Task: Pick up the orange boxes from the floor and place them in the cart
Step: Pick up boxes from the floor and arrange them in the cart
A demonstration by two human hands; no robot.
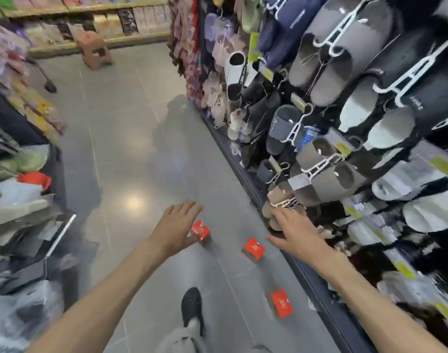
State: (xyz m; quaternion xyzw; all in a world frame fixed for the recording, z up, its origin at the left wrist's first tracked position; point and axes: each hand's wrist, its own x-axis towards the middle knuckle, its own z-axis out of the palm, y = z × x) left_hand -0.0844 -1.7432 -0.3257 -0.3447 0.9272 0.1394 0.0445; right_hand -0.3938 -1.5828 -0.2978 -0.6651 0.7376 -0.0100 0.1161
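Three small orange boxes lie on the grey tiled floor: one partly behind my left hand, one between my hands, and one nearer to me by the shelf base. My left hand is stretched forward above the floor with straight fingers, holding nothing. My right hand reaches out flat with spread fingers, close to the low slippers on the rack, also holding nothing. The cart stands at the left edge, piled with bags and packages.
A tall rack of hanging slippers runs along the right side, its dark base bordering the floor. My black shoe is on the floor below. A brown plastic stool stands far down the aisle. Shelves of goods line the left and back.
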